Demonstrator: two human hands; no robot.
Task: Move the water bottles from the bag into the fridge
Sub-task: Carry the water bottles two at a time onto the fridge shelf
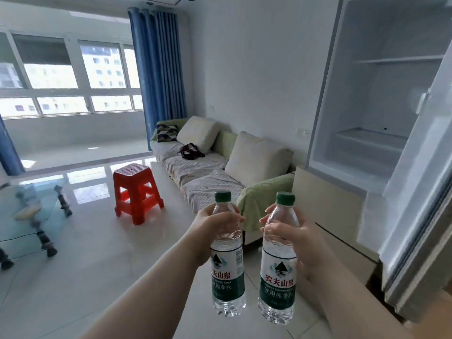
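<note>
Left hand [215, 226] grips one upright water bottle [228, 270]; right hand [291, 238] grips another bottle [277, 272] beside it.

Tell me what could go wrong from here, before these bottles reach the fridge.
1. The left hand and right hand each grip a bottle high up, so the left bottle or right bottle might slip down.
2. Both hands are full: if the open fridge door swings, nothing is free to hold it.
</note>
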